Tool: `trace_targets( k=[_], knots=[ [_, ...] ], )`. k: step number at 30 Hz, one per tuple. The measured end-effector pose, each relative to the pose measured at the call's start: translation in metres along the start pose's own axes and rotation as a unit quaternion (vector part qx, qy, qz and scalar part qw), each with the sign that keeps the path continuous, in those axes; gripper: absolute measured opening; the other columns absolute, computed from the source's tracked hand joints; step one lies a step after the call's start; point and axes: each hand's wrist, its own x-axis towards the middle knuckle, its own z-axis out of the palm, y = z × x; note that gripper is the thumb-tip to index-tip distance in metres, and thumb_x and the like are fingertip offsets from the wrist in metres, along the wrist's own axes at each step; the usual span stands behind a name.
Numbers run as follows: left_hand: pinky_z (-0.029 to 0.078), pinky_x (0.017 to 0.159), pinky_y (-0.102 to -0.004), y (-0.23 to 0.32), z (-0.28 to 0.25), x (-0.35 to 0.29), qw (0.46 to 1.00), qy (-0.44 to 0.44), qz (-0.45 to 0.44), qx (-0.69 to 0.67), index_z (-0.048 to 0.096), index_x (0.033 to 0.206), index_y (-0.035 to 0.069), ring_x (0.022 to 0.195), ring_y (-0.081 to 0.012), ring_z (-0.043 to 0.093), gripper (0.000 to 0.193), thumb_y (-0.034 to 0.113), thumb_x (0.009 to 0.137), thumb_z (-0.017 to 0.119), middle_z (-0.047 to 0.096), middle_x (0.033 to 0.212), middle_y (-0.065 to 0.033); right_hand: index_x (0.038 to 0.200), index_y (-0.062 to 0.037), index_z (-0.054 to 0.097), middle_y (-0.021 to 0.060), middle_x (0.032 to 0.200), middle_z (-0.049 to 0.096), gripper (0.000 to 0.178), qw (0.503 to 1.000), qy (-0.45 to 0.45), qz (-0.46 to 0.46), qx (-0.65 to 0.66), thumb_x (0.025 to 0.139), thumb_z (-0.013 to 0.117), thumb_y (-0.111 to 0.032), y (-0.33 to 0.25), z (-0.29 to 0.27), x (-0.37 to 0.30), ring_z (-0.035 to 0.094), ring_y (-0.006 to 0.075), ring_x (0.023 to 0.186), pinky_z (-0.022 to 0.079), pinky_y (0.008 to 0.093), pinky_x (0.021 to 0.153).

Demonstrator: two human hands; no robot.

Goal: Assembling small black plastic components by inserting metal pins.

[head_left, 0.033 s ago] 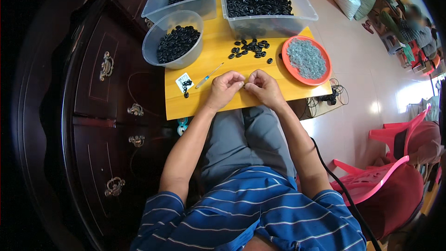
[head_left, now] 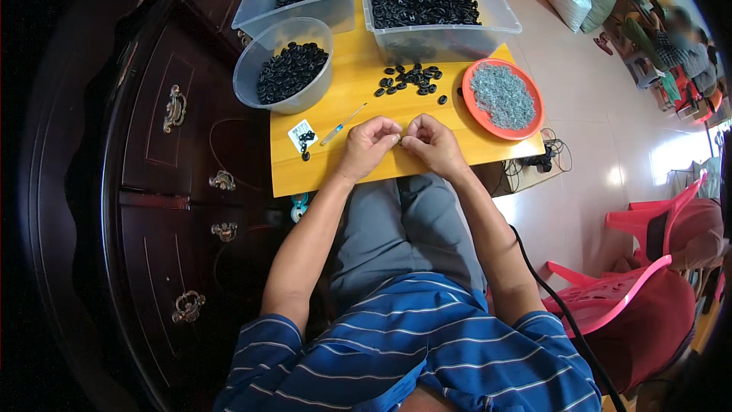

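Note:
My left hand (head_left: pixel 370 145) and my right hand (head_left: pixel 433 145) meet above the near edge of the yellow table (head_left: pixel 343 168). Both are closed in a pinch, fingertips almost touching, round something tiny and dark that the fingers mostly hide. Beyond them lies a loose group of black oval plastic pieces (head_left: pixel 414 78). Left of my left hand, a screwdriver (head_left: pixel 343 123) with a blue, clear handle rests on the wood. Beside it a white card (head_left: pixel 299 128) bears a few small black pieces (head_left: pixel 306 140). Right of my right hand stands an orange-red plate (head_left: pixel 474 112) heaped with small silvery metal parts (head_left: pixel 503 96).
Along the back are a round clear tub (head_left: pixel 245 80), a clear bin (head_left: pixel 255 4) and a larger clear bin (head_left: pixel 496 27), all holding black pieces. A dark wooden cabinet (head_left: pixel 156 107) borders the left. Pink chairs (head_left: pixel 602 297) stand at right; a person (head_left: pixel 682 49) sits farther off.

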Motion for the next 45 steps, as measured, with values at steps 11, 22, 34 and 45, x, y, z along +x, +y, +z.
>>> trace_targets(
  k=[11,22,34,45],
  knots=[
    [0.054,0.074,-0.0244,0.007,-0.004,0.005,0.995,-0.037,-0.016,0.088,0.068,0.096,0.000,0.077,-0.0067,0.064,0.009,-0.001,0.087,0.066,0.070,0.085,-0.0010,0.085,-0.0046,0.058,-0.0013,0.070,0.059,0.016,0.990,0.023,-0.037,-0.132,0.083,0.073,-0.006,-0.003,0.001,-0.003,0.054,0.0040,0.064,0.046,0.0242,0.059],
    [0.052,0.082,-0.0237,0.005,0.000,0.006,0.997,-0.060,-0.006,0.045,0.065,0.114,-0.001,0.087,-0.0054,0.060,0.020,0.008,0.095,0.063,0.065,0.096,0.0009,0.089,-0.0070,0.057,-0.0059,0.077,0.057,0.013,0.994,0.012,-0.075,-0.082,0.090,0.069,-0.006,0.022,-0.010,0.005,0.052,0.0030,0.070,0.046,0.0212,0.064],
    [0.053,0.076,-0.0219,-0.005,-0.060,-0.039,0.995,0.001,-0.093,-0.023,0.065,0.114,0.000,0.082,-0.0058,0.062,0.023,0.011,0.094,0.067,0.067,0.093,0.0003,0.105,-0.0053,0.060,-0.0034,0.084,0.062,0.011,1.000,0.006,0.001,-0.004,0.095,0.066,-0.007,0.019,-0.001,0.003,0.056,0.0040,0.073,0.046,0.0188,0.066],
    [0.050,0.063,-0.0250,-0.013,-0.033,-0.011,0.962,0.092,0.004,0.255,0.067,0.112,-0.001,0.064,-0.0072,0.058,0.024,0.009,0.090,0.067,0.064,0.076,-0.0017,0.110,-0.0038,0.060,0.0006,0.093,0.065,0.014,0.985,0.064,0.007,0.160,0.097,0.064,-0.007,0.031,-0.003,0.002,0.060,0.0081,0.076,0.050,0.0219,0.069]
  ],
)
